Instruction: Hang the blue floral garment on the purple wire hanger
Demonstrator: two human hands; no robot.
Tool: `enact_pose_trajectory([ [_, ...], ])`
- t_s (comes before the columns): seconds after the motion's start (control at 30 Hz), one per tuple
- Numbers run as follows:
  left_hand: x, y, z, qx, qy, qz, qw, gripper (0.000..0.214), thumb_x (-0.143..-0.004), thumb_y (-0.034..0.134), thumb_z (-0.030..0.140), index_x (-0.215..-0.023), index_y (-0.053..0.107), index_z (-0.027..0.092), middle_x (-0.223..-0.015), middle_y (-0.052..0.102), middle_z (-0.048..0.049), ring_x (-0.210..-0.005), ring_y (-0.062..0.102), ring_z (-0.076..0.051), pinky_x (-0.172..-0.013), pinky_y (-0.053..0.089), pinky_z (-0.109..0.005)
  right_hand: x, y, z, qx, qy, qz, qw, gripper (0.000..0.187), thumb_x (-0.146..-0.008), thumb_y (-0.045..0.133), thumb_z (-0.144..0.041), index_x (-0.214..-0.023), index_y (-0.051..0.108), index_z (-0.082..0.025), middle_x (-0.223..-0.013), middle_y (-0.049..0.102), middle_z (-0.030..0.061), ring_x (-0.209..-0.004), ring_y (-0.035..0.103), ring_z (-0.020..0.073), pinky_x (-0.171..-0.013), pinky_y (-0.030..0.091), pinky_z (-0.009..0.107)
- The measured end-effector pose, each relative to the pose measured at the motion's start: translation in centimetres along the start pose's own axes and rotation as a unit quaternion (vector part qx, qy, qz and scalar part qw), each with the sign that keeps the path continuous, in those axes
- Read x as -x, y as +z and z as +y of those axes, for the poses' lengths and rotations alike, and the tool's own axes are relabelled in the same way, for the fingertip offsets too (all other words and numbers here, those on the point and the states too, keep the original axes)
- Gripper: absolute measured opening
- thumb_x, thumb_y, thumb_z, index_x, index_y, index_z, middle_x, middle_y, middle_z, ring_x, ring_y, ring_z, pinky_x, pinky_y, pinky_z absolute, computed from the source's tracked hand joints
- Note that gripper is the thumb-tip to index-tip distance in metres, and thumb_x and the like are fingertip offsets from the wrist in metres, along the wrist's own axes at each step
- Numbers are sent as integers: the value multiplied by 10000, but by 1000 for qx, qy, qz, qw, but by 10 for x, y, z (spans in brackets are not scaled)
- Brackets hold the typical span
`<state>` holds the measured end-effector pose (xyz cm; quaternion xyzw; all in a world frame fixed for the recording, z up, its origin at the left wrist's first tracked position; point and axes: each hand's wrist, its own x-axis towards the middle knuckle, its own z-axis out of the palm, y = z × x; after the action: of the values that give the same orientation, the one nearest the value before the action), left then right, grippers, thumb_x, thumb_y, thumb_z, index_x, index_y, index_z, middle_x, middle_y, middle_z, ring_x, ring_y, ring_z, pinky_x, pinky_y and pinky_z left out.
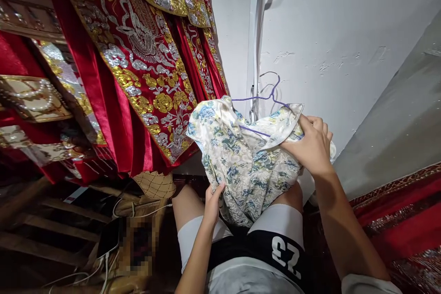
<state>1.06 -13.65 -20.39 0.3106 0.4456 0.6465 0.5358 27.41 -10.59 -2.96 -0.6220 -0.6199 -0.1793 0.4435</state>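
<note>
A pale floral garment with blue, green and yellow patterning hangs in front of me, its lower part resting over my lap. Inside its neckline sits a purple wire hanger, whose hook points up toward the wall. My right hand is closed on the shoulder and collar area at the right, thumb on the front of the cloth. Lower down, my left hand pinches the garment's left side edge between thumb and fingers. The folded fabric hides the garment's back and part of the hanger.
Red robes with gold and silver embroidery hang on the left. A white wall stands ahead. At lower left are a wooden chair, white cables and a dark phone-like device. Red sequined cloth lies at right.
</note>
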Motion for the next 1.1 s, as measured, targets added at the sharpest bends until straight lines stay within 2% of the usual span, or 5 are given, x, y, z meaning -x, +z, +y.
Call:
enact_pose_trajectory([
  [0.4,-5,-12,-48,-29,-42,49,998,690,-746,841,411,-1355,597,197,-1464,611,-148,-1456,479,-343,-1235,339,-451,29,5,7,-173,-138,-65,973,745,-764,743,-445,-1454,531,-258,-1468,516,144,-1420,398,411,-1135,339,582],
  [0.57,0,-8,-64,-76,-63,42,994,674,-831,770,485,-1386,572,159,-1545,530,-177,-1506,412,-331,-1259,289,-427,104,47,-8,-312,139,58,938,308,-873,630,-509,-880,673,-204,-836,676,58,-818,633,245,-747,506,371],
  [0.77,9,-1,-62,-66,-15,5,998,593,-762,830,497,-1242,680,183,-1389,669,-149,-1454,486,-324,-1243,318,-434,148,104,-33,-335,262,-244,872,545,-888,503,-625,-513,450,-234,-454,357,-30,-489,395,150,-527,276,307],
  [0.97,8,-2,-61,-87,26,87,992,511,-750,819,484,-1127,672,171,-1254,707,-142,-1354,562,-343,-1188,381,-449,147,101,-23,-340,273,-341,833,463,-888,509,-483,-513,524,-213,-522,543,11,-523,468,150,-562,326,296],
  [1.1,12,-4,-62,-138,227,168,949,628,-771,793,421,-1294,522,206,-1434,535,-149,-1379,504,-297,-1191,361,-426,154,95,-22,-369,262,-387,803,417,-892,513,-449,-578,615,-194,-533,574,13,-516,484,148,-557,360,282],
])
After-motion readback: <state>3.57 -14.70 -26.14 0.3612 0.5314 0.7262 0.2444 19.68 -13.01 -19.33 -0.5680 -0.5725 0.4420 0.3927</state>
